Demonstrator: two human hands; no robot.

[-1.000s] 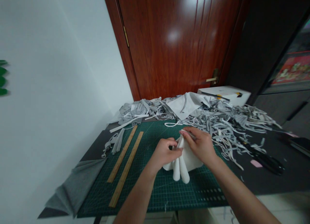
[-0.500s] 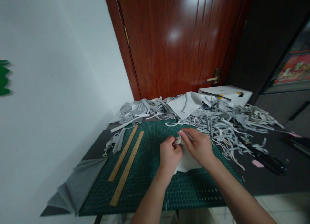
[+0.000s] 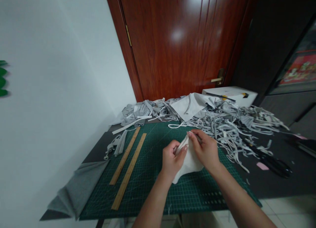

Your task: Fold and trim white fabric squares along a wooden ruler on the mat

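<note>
Both hands grip a piece of off-white fabric just above the green cutting mat. My left hand pinches its upper left edge between thumb and fingers. At the upper right, my right hand pinches the same edge, its fingertips close to the left thumb. The fabric's lower part hangs below the hands toward the mat, with its bottom edge uneven. A folded strip of the cloth shows between the two thumbs. My curled fingers hide part of the fabric behind them.
Two wooden rulers lie on the mat's left side, near a folded grey cloth. A heap of grey and white fabric strips spans the back and right. Black-handled scissors lie at right, and a white box stands behind.
My hands have moved slightly apart, stretching the fabric's top edge between them. More of the cloth shows now, and its lower corner has shifted left and down.
</note>
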